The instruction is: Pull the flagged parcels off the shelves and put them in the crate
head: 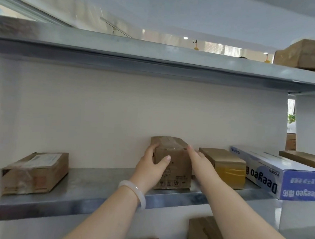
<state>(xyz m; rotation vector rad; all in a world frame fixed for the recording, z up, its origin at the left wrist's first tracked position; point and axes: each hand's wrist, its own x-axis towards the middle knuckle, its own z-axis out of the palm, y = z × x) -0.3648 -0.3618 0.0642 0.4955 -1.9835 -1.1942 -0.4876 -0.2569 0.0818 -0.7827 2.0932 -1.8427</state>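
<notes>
Between the fingers of the two hands, a brown cardboard parcel (176, 163) is standing on the metal shelf (93, 187), its near face close to the front edge and its far end reaching back toward the pale wall. The left hand (151, 162) is gripping the parcel's near left corner: its fingers (152, 146) are curling round the left side while the thumb is pressing on the front face. A pale bangle (134, 191) is sitting on that wrist. The right hand (198, 158) is reaching in along the parcel's right side with its fingers (191, 149) straight and released, lying against the cardboard without closing on it. Just to the right of the right fingers, a tan box (225, 166) banded with yellow tape is resting on the same shelf, and further right a long blue and white carton (278, 173), printed "Deeyeo" upside down, is pointing its printed end toward the camera. Well to the left of the left fingers, a flatter box (35, 172) with a white label on top is sitting alone. Above the fingers, an upper shelf (156, 58) is carrying another brown box (306, 54) at its right end. Below the forearms, more cardboard boxes (207, 233) are showing on a lower level.
</notes>
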